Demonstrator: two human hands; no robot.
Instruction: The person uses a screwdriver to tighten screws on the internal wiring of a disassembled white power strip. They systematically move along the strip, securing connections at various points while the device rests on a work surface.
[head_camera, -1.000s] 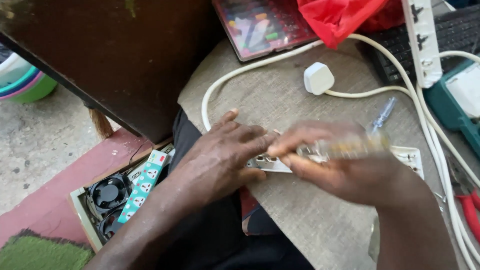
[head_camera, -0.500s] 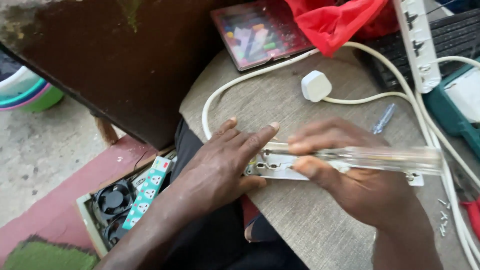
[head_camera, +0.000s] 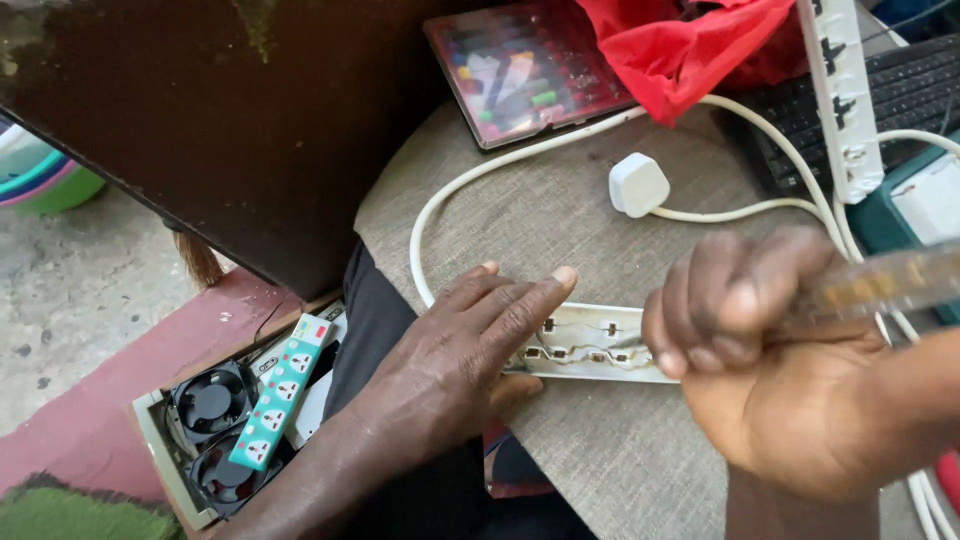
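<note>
An opened white power strip (head_camera: 590, 345) lies on a grey fabric-covered surface (head_camera: 530, 210), its metal contact strips showing. My left hand (head_camera: 470, 350) presses flat on the strip's left end, fingers spread. My right hand (head_camera: 770, 350) is closed around a screwdriver with a clear amber handle (head_camera: 890, 285); the handle sticks out to the right and is blurred. Its tip is hidden behind my fingers, close over the strip's inner contacts. A white cable (head_camera: 450, 200) runs from the strip in a loop.
A white plug (head_camera: 638, 184) lies behind the strip. Further back are a clear parts case (head_camera: 530, 70), a red bag (head_camera: 690, 50), a long white power strip (head_camera: 840, 90) and a black keyboard (head_camera: 915, 85). Lower left, a box (head_camera: 150, 440) holds fans and a green power strip (head_camera: 280, 390).
My right hand has swung the screwdriver from lying across the strip to pointing down at it, and moved right. The view has come closer. My left hand stays on the strip.
</note>
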